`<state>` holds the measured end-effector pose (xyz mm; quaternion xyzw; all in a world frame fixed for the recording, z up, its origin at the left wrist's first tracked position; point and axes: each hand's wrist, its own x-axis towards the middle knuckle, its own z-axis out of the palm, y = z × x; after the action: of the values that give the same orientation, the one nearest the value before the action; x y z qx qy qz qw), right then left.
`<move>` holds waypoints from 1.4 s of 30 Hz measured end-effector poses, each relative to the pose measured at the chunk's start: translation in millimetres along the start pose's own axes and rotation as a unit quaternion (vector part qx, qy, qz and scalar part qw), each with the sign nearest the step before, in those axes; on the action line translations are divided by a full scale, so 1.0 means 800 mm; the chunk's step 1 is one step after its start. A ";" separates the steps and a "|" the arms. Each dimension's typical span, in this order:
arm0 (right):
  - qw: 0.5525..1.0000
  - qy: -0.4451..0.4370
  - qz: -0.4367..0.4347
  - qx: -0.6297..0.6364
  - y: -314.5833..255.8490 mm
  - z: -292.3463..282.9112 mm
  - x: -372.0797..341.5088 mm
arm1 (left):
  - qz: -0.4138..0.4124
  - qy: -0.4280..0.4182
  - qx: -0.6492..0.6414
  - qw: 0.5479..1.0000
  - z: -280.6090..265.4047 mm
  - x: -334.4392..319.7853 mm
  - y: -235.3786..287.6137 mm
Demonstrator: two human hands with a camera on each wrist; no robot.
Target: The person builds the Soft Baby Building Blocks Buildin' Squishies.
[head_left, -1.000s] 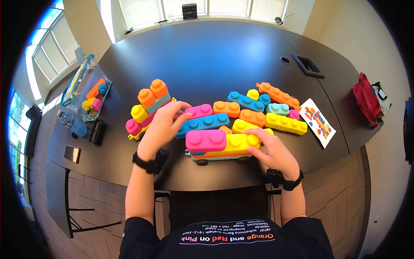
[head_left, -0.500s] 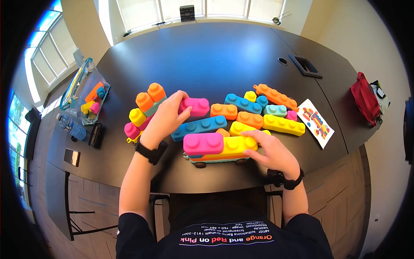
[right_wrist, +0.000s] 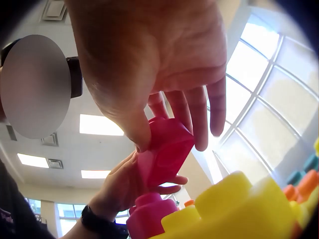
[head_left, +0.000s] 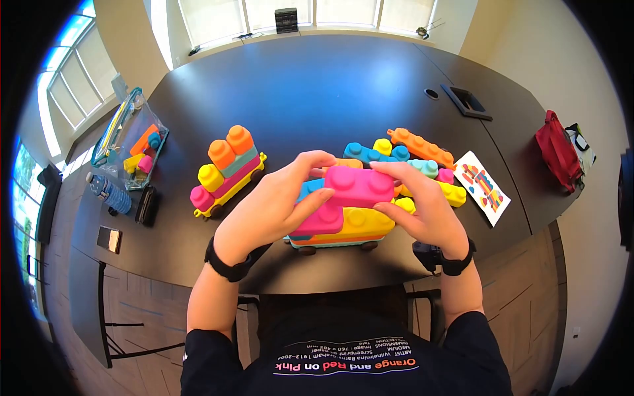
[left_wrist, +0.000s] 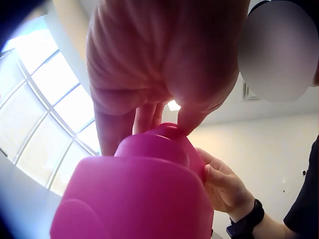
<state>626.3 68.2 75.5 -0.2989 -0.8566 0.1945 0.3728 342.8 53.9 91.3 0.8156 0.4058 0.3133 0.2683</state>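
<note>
A pink two-stud building block [head_left: 360, 183] is held between both hands, above a wheeled block train car. My left hand [head_left: 267, 208] grips its left end, thumb on the near side. At the other end, my right hand [head_left: 432, 208] pinches it between thumb and fingers, as the right wrist view also shows. Below, the car carries another pink block [head_left: 323, 221] on the left and a yellow block [head_left: 360, 219] on the right. The held block [right_wrist: 167, 149] is tilted in the right wrist view, just over the lower pink block [right_wrist: 149, 214].
A second wheeled car [head_left: 231, 191] with stepped blocks stands left. Loose blocks, including a long orange one [head_left: 422, 146], lie behind the hands and right, by a picture card [head_left: 484, 188]. Far left are a clear bag [head_left: 129, 132], water bottle [head_left: 111, 193], black case [head_left: 146, 204] and phone [head_left: 109, 239].
My left hand has picked up the pink block from behind the car and brought it right and nearer. My right hand has left the yellow block and taken hold of the pink block's right end.
</note>
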 end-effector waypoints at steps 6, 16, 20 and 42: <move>0.994 0.012 0.068 0.087 0.025 -0.011 -0.044 | -0.065 0.009 0.018 0.998 -0.002 -0.054 -0.028; 0.993 -0.039 0.081 0.078 0.022 0.013 -0.042 | -0.083 0.065 0.011 0.994 0.031 -0.075 -0.046; 0.993 -0.038 0.082 0.079 0.024 0.023 -0.038 | -0.086 0.075 0.009 0.993 0.033 -0.078 -0.047; 0.987 -0.018 0.150 0.063 0.032 0.027 -0.067 | -0.102 0.070 -0.011 0.992 0.029 -0.081 -0.050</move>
<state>648.1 49.9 19.2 -0.3960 -0.7948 0.3073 0.3420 309.2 16.7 29.4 0.7427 0.5015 0.3450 0.2789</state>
